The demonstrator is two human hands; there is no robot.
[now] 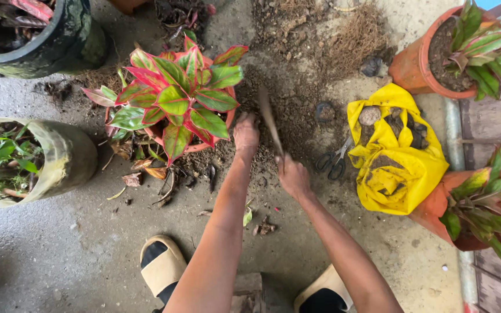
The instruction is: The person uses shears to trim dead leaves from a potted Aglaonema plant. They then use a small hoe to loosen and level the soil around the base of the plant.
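- Right hand (293, 177) fisted around the lower end of a thin stick-like tool (270, 120); the tool rises from the fist, tilted up and to the left, motion-blurred, so its exact kind cannot be told.
- Left hand (246, 132) lies palm down on the soil heap (297, 98), fingers together and closed on nothing, just beside the rim of the orange pot (228, 120) with the red-and-green plant (176, 98).
- Tool's upper end stands over the soil, between the left hand and a dark lump (324, 111) on the heap; the two hands are near each other but apart.
- Tool looks slim, brownish, straight; tip is smeared by blur.
- Soil heap is dark brown, crumbly, spread over grey concrete floor (59, 255), with dry fibrous roots (352, 35) at its far edge.
- Black-handled scissors (333, 160) lie on the ground to the right of the right hand, touching the edge of a yellow bag (398, 168) that holds soil and lumps.
- Yellow bag leans against a tipped orange pot with green plant (476, 214); another potted plant (456, 52) stands upright behind it.
- Left side: a mossy pot with green leaves (30, 159) and a dark pot (42, 35).
- Two sandalled feet (162, 266) at the lower edge, dry leaves scattered by the red plant.
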